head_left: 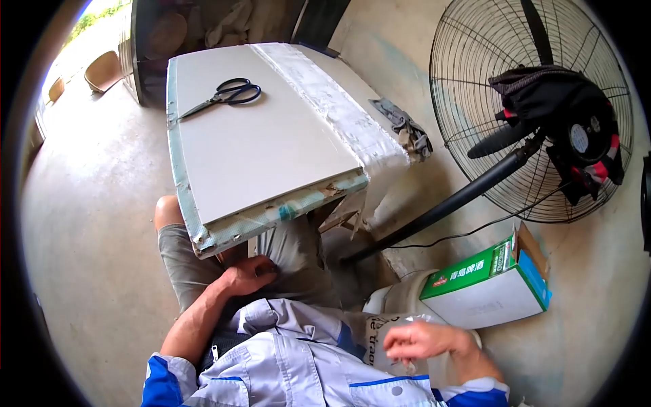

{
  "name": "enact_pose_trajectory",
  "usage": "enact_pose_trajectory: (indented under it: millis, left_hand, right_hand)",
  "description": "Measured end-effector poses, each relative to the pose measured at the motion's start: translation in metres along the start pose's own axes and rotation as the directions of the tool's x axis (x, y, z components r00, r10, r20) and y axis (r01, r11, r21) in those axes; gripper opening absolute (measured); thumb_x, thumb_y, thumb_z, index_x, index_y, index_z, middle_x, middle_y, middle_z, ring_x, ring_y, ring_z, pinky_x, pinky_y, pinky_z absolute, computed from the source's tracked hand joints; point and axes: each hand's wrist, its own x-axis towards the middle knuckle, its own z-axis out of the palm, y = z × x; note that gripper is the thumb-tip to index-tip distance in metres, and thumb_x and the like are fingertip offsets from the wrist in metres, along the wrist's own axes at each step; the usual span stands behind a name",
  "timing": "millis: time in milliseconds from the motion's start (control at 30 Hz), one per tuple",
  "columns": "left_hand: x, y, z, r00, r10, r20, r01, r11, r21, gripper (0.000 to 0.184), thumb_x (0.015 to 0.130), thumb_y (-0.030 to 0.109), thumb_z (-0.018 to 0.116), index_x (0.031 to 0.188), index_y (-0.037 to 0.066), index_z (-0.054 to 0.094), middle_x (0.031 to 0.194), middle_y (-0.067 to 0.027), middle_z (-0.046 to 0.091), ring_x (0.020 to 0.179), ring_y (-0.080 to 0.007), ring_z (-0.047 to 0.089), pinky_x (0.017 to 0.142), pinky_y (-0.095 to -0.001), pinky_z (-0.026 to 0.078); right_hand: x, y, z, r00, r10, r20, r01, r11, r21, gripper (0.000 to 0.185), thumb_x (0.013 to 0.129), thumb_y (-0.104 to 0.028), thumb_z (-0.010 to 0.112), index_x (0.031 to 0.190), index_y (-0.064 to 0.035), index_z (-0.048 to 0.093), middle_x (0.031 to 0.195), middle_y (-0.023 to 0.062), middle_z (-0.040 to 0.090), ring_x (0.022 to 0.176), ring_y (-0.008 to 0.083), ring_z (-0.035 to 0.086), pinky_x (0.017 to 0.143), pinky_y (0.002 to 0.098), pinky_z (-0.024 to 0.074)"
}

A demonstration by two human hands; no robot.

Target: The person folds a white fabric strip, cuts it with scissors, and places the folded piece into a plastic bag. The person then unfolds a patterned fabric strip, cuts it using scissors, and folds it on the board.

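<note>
My left hand rests on my lap, below the near edge of the board-topped table. Its fingers are loosely bent, with a gap to the thumb and nothing seen in it. To the right, my right hand hangs over a clear plastic bag with dark printing. Those fingers curl downward and together; whatever may be between them is hidden. A pair of dark-handled scissors lies on the white board, away from both hands.
A white-coated strip runs along the table's right side, with a crumpled grey cloth at its edge. A large stand fan, its black pole slanting, stands right. A green-and-white carton sits beside me. Chairs stand far left.
</note>
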Motion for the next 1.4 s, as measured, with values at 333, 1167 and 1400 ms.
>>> enact_pose_trajectory:
  millis: [333, 1167, 1400]
  left_hand:
    - [-0.005, 0.000, -0.003, 0.997, -0.008, 0.071, -0.001, 0.992, 0.125, 0.042, 0.094, 0.039, 0.071, 0.122, 0.008, 0.069, 0.110, -0.0155, 0.075, 0.100, -0.0277, 0.072, 0.089, -0.0372, 0.057]
    - [0.008, 0.008, 0.005, 0.998, 0.057, -0.009, -0.055, 0.991, 0.120, 0.027, 0.096, 0.026, 0.071, 0.113, 0.005, 0.070, 0.103, -0.0153, 0.074, 0.092, -0.0255, 0.072, 0.081, -0.0364, 0.058]
    - [0.010, 0.031, 0.006, 0.981, 0.177, -0.075, -0.167, 0.978, 0.121, 0.026, 0.095, 0.024, 0.072, 0.111, 0.004, 0.072, 0.100, -0.0164, 0.074, 0.089, -0.0281, 0.073, 0.080, -0.0374, 0.058]
  right_hand:
    - [0.143, -0.050, -0.159, 0.246, -0.690, -0.681, 0.179, 0.722, -0.668, 0.028, 0.089, -0.013, 0.077, 0.109, 0.0016, 0.064, 0.104, 0.0164, 0.066, 0.082, 0.0254, 0.072, 0.073, 0.0368, 0.0575]
    - [0.205, 0.038, -0.237, 0.269, -0.190, -0.944, 0.568, 0.823, -0.003, 0.018, 0.097, -0.018, 0.069, 0.107, -0.0032, 0.068, 0.097, 0.0042, 0.071, 0.088, 0.0141, 0.066, 0.077, 0.0296, 0.0517]
    - [0.189, 0.016, -0.177, 0.252, -0.498, -0.830, 0.429, 0.826, -0.366, 0.034, 0.090, -0.023, 0.080, 0.108, 0.0011, 0.064, 0.097, 0.0117, 0.071, 0.084, 0.0196, 0.069, 0.073, 0.0348, 0.0562]
